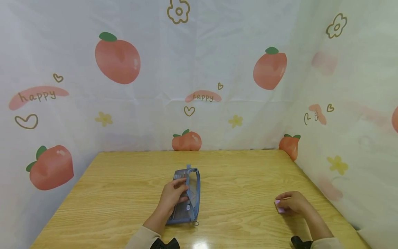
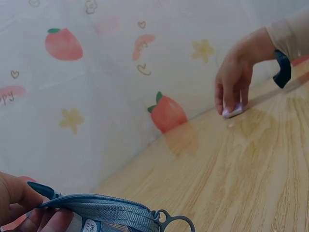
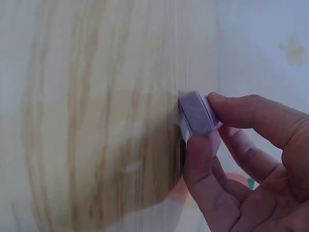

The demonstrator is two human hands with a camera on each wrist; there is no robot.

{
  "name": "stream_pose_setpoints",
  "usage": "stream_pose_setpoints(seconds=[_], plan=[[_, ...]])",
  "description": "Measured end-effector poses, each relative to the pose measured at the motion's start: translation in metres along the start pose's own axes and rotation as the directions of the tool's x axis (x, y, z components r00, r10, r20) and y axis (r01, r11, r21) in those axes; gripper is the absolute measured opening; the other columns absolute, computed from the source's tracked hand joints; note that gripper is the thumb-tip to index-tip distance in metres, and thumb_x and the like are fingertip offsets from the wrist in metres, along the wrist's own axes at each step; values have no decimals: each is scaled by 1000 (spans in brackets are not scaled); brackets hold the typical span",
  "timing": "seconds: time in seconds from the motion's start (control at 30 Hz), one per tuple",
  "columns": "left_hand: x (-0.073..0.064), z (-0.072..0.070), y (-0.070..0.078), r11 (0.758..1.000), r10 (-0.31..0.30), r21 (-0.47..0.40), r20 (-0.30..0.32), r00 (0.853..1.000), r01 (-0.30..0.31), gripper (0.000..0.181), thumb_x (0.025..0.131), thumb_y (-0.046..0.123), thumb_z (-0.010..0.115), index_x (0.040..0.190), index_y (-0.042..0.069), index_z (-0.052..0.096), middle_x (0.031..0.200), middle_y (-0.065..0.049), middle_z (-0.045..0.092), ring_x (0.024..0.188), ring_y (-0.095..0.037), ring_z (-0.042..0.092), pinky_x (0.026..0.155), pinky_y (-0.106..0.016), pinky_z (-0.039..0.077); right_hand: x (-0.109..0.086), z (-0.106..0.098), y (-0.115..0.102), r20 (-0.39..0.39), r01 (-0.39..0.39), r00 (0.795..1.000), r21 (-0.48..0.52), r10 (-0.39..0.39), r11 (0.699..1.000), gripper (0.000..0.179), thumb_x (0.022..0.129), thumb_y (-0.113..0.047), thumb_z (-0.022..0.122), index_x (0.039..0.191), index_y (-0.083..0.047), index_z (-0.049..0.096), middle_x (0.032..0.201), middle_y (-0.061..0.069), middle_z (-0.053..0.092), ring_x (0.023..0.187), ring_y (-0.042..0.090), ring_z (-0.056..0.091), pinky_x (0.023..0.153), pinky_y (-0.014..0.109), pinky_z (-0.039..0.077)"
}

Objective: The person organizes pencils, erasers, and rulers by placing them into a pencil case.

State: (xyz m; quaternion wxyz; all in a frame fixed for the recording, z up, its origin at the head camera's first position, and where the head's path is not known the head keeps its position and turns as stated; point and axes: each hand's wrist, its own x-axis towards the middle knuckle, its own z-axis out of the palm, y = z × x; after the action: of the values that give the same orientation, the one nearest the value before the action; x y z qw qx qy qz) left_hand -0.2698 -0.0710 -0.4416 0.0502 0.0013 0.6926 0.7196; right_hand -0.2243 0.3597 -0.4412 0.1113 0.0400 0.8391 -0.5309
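Observation:
A blue mesh pencil case point(image 1: 181, 211) lies on the wooden table, its zipped top gaping on the right side. My left hand point(image 1: 172, 195) pinches the edge of that opening between thumb and fingers. In the left wrist view the case's zip pull, a ring point(image 2: 176, 221), hangs at the near end. Over at the right, my right hand point(image 1: 293, 202) holds a small purple eraser-like block point(image 3: 197, 113) between thumb and fingertips. The block is at the tabletop; whether it touches the wood is hard to tell. What lies inside the case is mostly hidden.
The wooden table point(image 1: 236, 186) stretches between the two hands. A white cloth point(image 1: 149, 114) printed with peaches and flowers hangs behind it and along its sides. Dark wrist straps point(image 1: 164, 243) sit at both cuffs.

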Motion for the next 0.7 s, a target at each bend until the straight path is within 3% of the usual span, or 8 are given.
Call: stream_pose_setpoints(seconds=[0.27, 0.7], plan=[[0, 0, -1, 1000, -5, -1, -8, 1000, 5, 39, 85, 7, 57, 122, -3, 52, 106, -15, 56, 87, -18, 57, 63, -33, 55, 9, 9, -3, 46, -23, 999, 73, 20, 997, 35, 83, -8, 58, 108, 16, 54, 86, 8, 62, 76, 20, 60, 69, 36, 54], [2, 0, 0, 1000, -10, 4, -19, 1000, 10, 39, 84, 8, 58, 121, -2, 53, 105, -14, 56, 87, -18, 57, 62, -32, 55, 30, 42, -20, 4, -24, 1000, 121, 23, 992, 36, 83, -8, 60, 111, 13, 54, 84, 7, 61, 74, 17, 59, 67, 33, 54]])
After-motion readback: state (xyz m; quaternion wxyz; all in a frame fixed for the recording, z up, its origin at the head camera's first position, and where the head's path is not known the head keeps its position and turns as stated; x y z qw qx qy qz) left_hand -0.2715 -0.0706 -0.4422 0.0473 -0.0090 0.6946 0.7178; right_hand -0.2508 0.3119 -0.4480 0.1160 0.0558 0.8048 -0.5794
